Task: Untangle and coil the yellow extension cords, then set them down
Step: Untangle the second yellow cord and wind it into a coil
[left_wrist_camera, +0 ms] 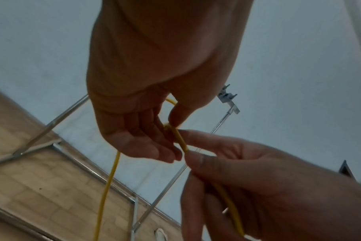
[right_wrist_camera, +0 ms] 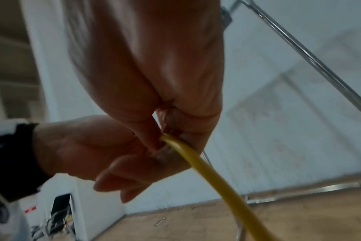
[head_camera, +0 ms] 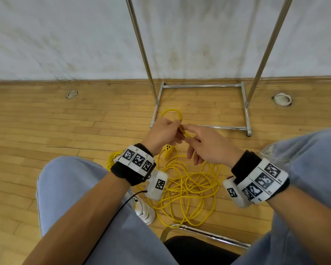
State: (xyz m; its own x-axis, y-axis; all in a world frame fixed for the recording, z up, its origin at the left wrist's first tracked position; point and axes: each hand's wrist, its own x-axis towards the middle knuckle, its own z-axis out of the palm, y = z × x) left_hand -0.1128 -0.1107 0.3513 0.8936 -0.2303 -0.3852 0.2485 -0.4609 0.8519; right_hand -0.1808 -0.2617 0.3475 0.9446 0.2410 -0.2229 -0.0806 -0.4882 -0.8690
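A yellow extension cord lies in a loose tangle [head_camera: 189, 188] on the wooden floor between my knees, with its yellow socket end [head_camera: 168, 150] beside my left wrist. Above the tangle both hands meet on one strand. My left hand [head_camera: 177, 129] pinches the cord between thumb and fingers, and a small loop [head_camera: 172, 111] arcs up beyond it. My right hand [head_camera: 187, 131] pinches the same strand just beside it. In the left wrist view the cord [left_wrist_camera: 109, 179] hangs down from my left hand [left_wrist_camera: 171, 127]. The right wrist view shows the cord [right_wrist_camera: 206, 171] leaving my pinched right fingers [right_wrist_camera: 155, 143].
A chrome garment rack base [head_camera: 199, 86] stands on the floor just beyond my hands, against a white wall. Two round floor fittings [head_camera: 72, 94] [head_camera: 282, 99] flank it. A white shoe [head_camera: 145, 209] and the chair's metal edge [head_camera: 208, 234] border the tangle.
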